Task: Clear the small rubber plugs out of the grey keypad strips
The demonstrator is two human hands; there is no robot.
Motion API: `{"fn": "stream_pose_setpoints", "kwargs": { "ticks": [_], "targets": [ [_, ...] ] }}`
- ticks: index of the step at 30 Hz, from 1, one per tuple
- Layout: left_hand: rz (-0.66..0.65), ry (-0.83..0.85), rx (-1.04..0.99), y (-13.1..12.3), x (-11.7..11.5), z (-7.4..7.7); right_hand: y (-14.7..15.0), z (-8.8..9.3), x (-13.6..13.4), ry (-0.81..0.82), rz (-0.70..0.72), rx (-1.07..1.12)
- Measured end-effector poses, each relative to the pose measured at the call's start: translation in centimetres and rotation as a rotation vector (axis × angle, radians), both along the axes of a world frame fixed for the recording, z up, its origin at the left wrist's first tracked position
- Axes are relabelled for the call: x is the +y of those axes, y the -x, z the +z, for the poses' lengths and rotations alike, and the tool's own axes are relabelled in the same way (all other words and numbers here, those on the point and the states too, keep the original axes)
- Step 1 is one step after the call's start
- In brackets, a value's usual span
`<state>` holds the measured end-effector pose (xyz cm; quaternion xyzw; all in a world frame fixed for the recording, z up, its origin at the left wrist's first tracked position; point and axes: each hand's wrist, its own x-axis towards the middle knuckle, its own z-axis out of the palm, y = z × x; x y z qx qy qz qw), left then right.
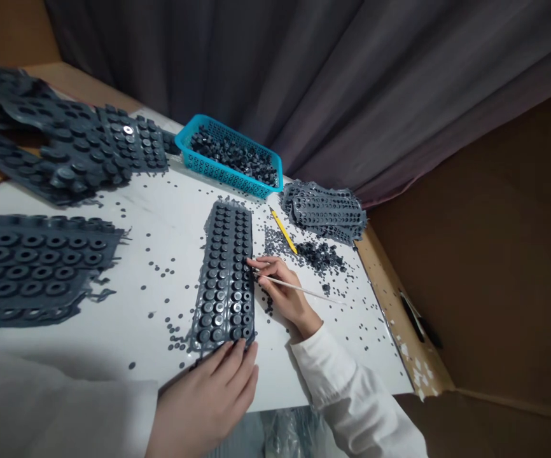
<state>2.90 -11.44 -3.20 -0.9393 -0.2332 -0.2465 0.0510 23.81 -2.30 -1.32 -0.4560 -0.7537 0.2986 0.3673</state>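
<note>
A dark grey moulded rubber sheet (225, 273) with rows of round raised parts lies lengthwise in front of me on the white tabletop. My left hand (211, 388) rests on its near end, fingers stretched out and the thumb hidden. At the sheet's right edge, my right hand (285, 292) pinches a thin white stick (304, 291), whose tip is by the right-hand row of raised parts. What the stick's tip touches is too small to make out. Small black discs (173, 331) are scattered around the sheet.
A blue basket (230, 180) of small black parts stands at the back. Stacked sheets (327, 213), a yellow cutter-like tool (284, 230) and a heap of black bits (320, 256) lie right. More sheets (32, 261) lie left. Scissors-like handles (418, 321) lie by the brown right wall.
</note>
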Motion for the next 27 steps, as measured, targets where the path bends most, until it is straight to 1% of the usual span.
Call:
{"fn": "stream_pose_setpoints", "kwargs": {
  "ticks": [3, 8, 10, 12, 14, 15, 18, 21, 24, 27],
  "targets": [
    [-0.002, -0.005, -0.010, 0.0, 0.0, 0.0, 0.1, 0.0, 0.1, -0.056, 0.005, -0.060],
    [-0.002, 0.002, -0.013, 0.0, 0.0, 0.0, 0.0, 0.0, 0.8, -0.284, -0.027, -0.247],
    [-0.002, 0.003, -0.013, 0.0, 0.0, 0.0, -0.3, 0.0, 1.4, -0.361, -0.084, -0.295],
    [0.001, 0.004, -0.001, 0.0, 0.0, -0.1, -0.6, -0.1, 2.0, -0.402, -0.170, -0.295],
    [0.003, 0.000, 0.015, -0.1, 0.0, -0.2, -0.8, -0.1, 2.4, -0.359, -0.225, -0.218],
    [0.004, -0.002, 0.021, 0.0, 0.0, -0.2, -0.8, -0.1, 2.5, -0.303, -0.217, -0.163],
    [0.004, -0.009, 0.013, 0.0, 0.0, -0.2, -0.6, -0.2, 2.3, -0.104, -0.099, -0.014],
    [0.002, -0.008, -0.003, 0.0, 0.0, 0.0, -0.3, -0.2, 1.9, 0.020, -0.018, 0.032],
    [0.000, -0.001, -0.010, 0.0, 0.0, 0.0, -0.3, -0.2, 1.7, 0.041, -0.009, 0.021],
    [0.002, 0.002, -0.013, 0.0, 0.0, 0.0, -0.3, -0.2, 1.9, -0.042, -0.001, -0.047]
  ]
}}
